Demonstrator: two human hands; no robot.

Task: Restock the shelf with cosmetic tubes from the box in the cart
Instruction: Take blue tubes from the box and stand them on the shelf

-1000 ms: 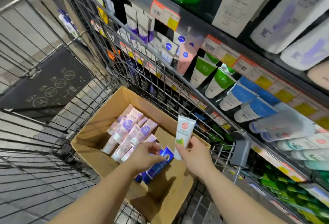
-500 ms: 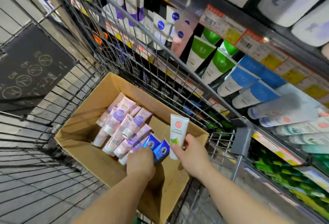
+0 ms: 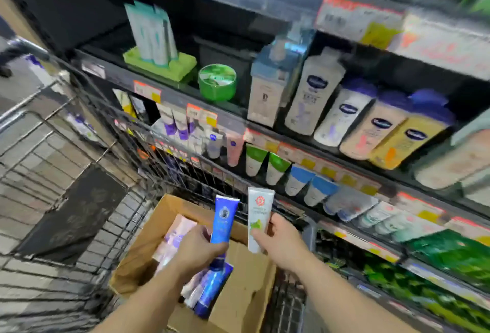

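Two tubes are up: your left hand (image 3: pixel 197 249) closes round the blue tube (image 3: pixel 223 219), your right hand (image 3: pixel 282 242) pinches the white tube (image 3: pixel 258 220). Both stand upright, crimped ends up, over the box (image 3: pixel 238 298) in the cart (image 3: pixel 61 181), likely raised for matching against the shelf (image 3: pixel 331 163) beyond.

Both forearms are bare to the frame's edge, no sleeves showing. The left hand (image 3: pixel 197 250) and right hand (image 3: pixel 282 245) are ungloved.

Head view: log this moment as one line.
left hand: holds blue tube upright | right hand: holds white tube | both above box | shelf: not reached
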